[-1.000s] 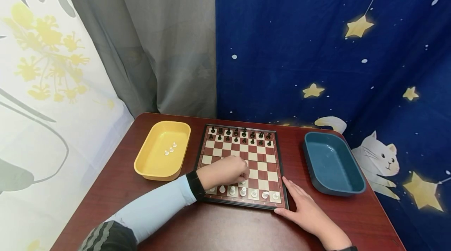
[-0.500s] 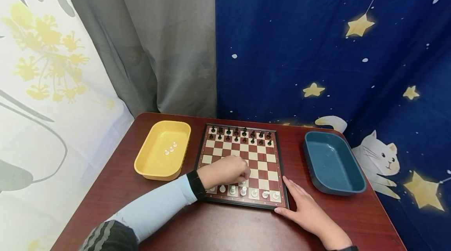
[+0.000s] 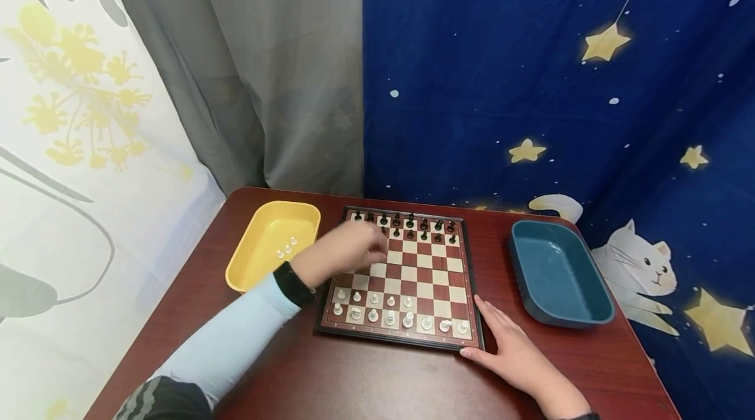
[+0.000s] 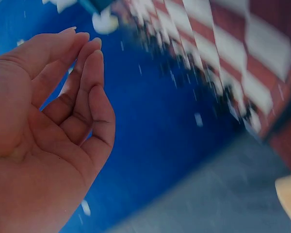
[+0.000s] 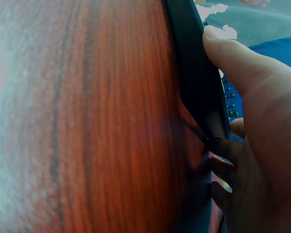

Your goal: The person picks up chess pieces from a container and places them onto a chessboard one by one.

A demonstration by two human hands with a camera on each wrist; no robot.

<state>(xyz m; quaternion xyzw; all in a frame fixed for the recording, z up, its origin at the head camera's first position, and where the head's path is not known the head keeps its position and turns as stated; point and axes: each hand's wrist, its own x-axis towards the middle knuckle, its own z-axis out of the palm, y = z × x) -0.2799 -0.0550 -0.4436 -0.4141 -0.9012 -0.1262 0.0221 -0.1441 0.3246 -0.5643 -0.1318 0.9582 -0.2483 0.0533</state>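
Hovering over the far left part of the chessboard [image 3: 401, 276], the left hand [image 3: 345, 251] hangs above the squares with its fingers loosely bent. In the left wrist view the fingers [image 4: 82, 82] lie close together, gently curved, and the palm shows nothing in it; whether the fingertips pinch a small piece cannot be told from either view. A pale blue sleeve [image 3: 232, 335] runs back from that hand toward the near left edge of the table [image 3: 366, 387].

Just past the hand, along the board's far edge, stand the black pieces [image 3: 413, 227] in two rows. Along the board's near edge stand the white pieces [image 3: 389, 312], also in rows, well apart from the left hand.

At the board's near right corner the right hand [image 3: 519, 358] lies flat on the table, fingers straight and together, their sides against the board's dark frame. The right wrist view shows the thumb [image 5: 233, 58] pressed to the black rim [image 5: 194, 73] of the board and the red-brown wood beside it.

Left of the board, near the table's left edge, sits a yellow tray [image 3: 253, 263] with a few white pieces [image 3: 286, 248] lying inside it. Right of the board, near the table's right edge, sits a dark blue tray [image 3: 557, 272]. Behind the table hang a grey curtain [image 3: 265, 66] and a blue cloth [image 3: 560, 79] printed with stars and a white cat.
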